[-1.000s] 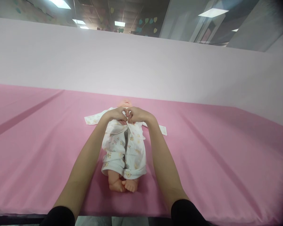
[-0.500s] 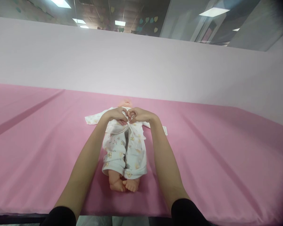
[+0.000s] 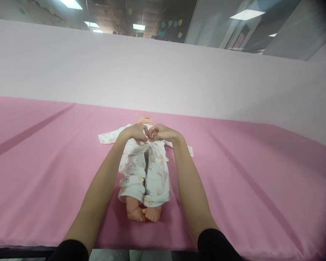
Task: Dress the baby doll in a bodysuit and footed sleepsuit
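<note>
Left hand: the left hand (image 3: 134,132) rests on the chest of the small plastic baby doll (image 3: 143,170), fingers curled in tight, pinching the edge of the white printed cotton romper (image 3: 152,174) at its front opening.
Right hand: the right hand (image 3: 161,133) sits just beside the left one, knuckles nearly touching it, fingers also curled narrow and gripping the other edge of the same romper front.
Grip: both hands are closed on cloth; the two edges meet between them over the doll's chest. What fastening lies under the fingertips I cannot tell.
Doll: it lies on its back on the pink cloth-covered surface (image 3: 247,188), feet toward the person, head away. Only a bit of the peach-coloured head (image 3: 143,118) shows past the hands.
Feet: two bare feet (image 3: 142,213) stick out of the romper legs at the doll's near end, touching each other.
Romper: dressed on the doll; its two sleeves spread flat to either side of the doll's chest, and a dark gap runs down the middle between the legs.
Arms: two bare forearms run alongside the doll, one on each side, with black sleeves (image 3: 214,246) at the near edge.
Behind the doll: a pale pink partition wall (image 3: 163,72) rises at the far edge of the surface.
Count: one doll, one romper, two hands, two doll feet.
</note>
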`<state>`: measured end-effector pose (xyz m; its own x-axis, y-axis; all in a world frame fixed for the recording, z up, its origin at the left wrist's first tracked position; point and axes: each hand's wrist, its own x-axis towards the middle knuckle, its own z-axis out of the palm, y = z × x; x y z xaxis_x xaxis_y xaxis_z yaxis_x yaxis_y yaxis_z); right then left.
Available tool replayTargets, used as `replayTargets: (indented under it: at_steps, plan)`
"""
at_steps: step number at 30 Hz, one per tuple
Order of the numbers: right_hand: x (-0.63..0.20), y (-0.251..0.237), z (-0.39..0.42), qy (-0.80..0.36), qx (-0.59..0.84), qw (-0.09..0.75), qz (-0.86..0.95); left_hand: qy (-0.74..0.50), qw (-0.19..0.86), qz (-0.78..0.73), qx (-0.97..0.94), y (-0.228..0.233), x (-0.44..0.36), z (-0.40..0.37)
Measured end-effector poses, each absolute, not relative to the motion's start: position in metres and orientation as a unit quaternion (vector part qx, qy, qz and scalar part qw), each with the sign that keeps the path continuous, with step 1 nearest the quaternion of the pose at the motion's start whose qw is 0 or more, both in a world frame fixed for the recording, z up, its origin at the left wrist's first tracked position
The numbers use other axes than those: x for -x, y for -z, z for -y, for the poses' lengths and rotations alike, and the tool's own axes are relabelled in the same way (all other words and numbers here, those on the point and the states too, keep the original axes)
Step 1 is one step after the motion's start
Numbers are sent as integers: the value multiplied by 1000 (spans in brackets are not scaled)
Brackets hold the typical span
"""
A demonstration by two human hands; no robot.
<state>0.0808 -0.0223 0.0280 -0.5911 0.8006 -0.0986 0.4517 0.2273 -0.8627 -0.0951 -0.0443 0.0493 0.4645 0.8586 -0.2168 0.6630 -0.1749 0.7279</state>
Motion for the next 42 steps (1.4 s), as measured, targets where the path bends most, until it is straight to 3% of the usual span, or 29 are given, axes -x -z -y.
replayTargets:
  at_steps: [15, 24, 28, 37, 42]
  plan:
    - [-83, -15, 10, -563, 399, 231, 686, -83, 256, -521, -810, -53, 89, 50]
    - [-85, -21, 16, -573, 406, 229, 674, -77, 268, -509, -814, -58, 88, 57]
    - [-83, -28, 22, -522, 456, 208, 690, -59, 133, -533, -833, -55, 79, 59]
    - [-79, -38, 29, -401, 502, 142, 753, -16, 31, -610, -792, -73, 77, 75]
    - [-79, -47, 36, -357, 499, 129, 779, -133, 104, -536, -827, -108, 96, 119]
